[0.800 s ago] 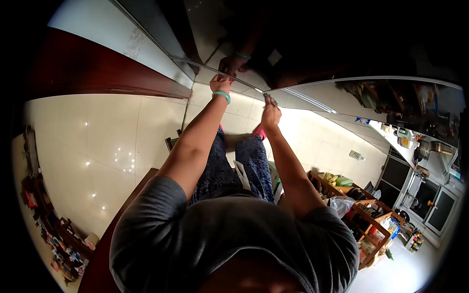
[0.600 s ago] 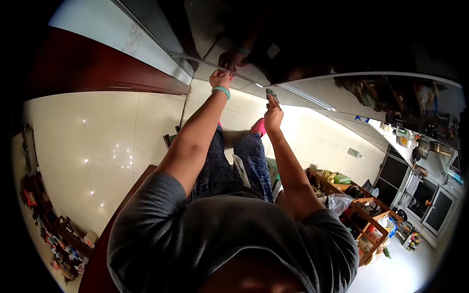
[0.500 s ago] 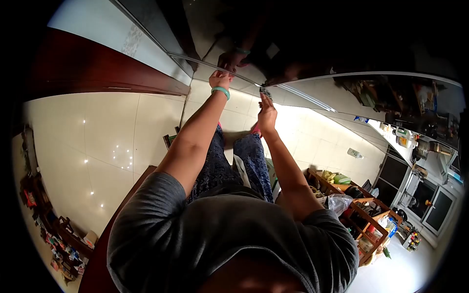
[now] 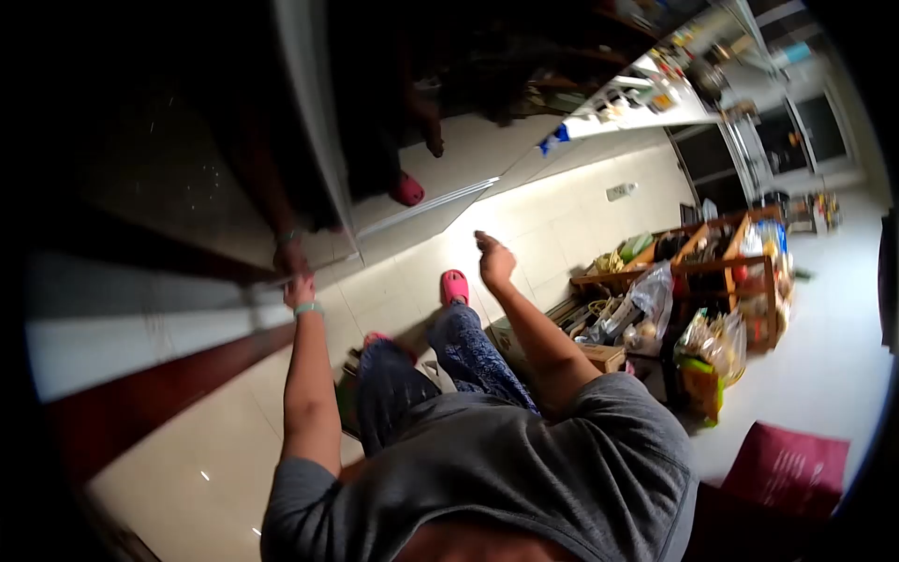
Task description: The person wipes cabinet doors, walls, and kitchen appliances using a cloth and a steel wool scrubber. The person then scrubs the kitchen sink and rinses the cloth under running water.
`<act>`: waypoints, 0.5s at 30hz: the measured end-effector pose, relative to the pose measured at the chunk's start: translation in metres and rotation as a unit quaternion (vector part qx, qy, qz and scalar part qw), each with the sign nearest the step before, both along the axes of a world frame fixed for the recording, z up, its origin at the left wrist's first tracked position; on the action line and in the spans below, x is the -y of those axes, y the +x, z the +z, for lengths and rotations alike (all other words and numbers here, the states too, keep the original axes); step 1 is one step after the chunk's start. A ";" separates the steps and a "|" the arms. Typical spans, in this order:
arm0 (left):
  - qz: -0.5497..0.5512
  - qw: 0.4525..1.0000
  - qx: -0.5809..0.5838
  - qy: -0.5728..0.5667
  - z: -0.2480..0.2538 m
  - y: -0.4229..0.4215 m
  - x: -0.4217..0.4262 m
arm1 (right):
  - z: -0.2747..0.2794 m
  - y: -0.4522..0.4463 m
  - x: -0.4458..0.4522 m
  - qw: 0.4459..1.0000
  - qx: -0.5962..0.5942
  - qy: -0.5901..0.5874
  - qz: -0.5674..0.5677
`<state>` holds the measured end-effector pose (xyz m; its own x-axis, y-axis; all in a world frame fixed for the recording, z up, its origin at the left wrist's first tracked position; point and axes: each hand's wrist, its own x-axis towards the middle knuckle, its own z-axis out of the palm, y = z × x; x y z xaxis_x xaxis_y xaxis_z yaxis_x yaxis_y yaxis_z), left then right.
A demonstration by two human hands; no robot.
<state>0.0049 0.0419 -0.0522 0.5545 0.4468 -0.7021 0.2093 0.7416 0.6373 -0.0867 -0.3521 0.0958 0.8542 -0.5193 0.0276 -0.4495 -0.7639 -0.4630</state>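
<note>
My left hand, with a green bangle at the wrist, reaches to the lower edge of a glossy dark panel. The fingertips meet their own reflection there, and blur hides how they are bent. Out in the air over the tiled floor is my right hand. Its fingers are curled, with a dark spot near the tips that is too smeared to name. A second glossy dark panel stands beside the first, past a pale vertical edge, and mirrors a hand and a pink shoe.
Pink shoes are on my feet. To the right stands a wooden rack loaded with bags and food. A plastic bottle lies on the floor. A dark red bag is at lower right, and a kitchen counter runs farther back.
My view has turned. My left hand has shifted left and down along the panel. My right hand has come away from the panel seam, down over the floor.
</note>
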 end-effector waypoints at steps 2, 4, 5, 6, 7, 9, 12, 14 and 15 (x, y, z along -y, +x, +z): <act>0.016 0.998 0.022 -0.064 -0.024 0.004 -0.020 | 0.015 0.006 0.050 0.995 0.009 0.001 -0.097; -0.066 0.991 0.051 -0.109 -0.033 0.003 -0.042 | 0.030 0.020 0.097 0.986 0.011 0.005 -0.166; -0.068 0.996 -0.034 0.049 0.002 0.001 -0.015 | 0.030 0.029 0.128 0.982 0.031 0.020 -0.186; -0.102 0.994 -0.029 0.026 0.010 -0.005 -0.017 | 0.035 0.035 0.153 0.981 0.072 0.018 -0.178; -0.096 0.987 0.044 -0.123 -0.030 -0.001 -0.054 | 0.032 0.050 0.172 0.971 0.152 0.039 -0.183; -0.157 0.984 0.047 -0.073 -0.035 -0.005 -0.059 | 0.016 0.083 0.227 0.952 0.233 0.017 -0.197; -0.166 0.983 -0.072 0.035 0.005 -0.001 -0.045 | 0.017 0.132 0.285 0.939 0.265 0.044 -0.215; -0.105 0.993 -0.042 -0.032 0.020 -0.003 -0.047 | 0.004 0.163 0.319 0.935 0.321 -0.056 -0.139; -0.145 0.989 -0.040 -0.008 -0.008 -0.008 -0.067 | 0.000 0.174 0.337 0.935 0.321 -0.054 -0.143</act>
<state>-0.0034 0.1092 -0.0601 0.6006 0.2658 -0.7541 0.4639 0.6523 0.5995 0.0876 -0.6886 0.0961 0.4698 -0.6886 0.5524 -0.2993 -0.7129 -0.6342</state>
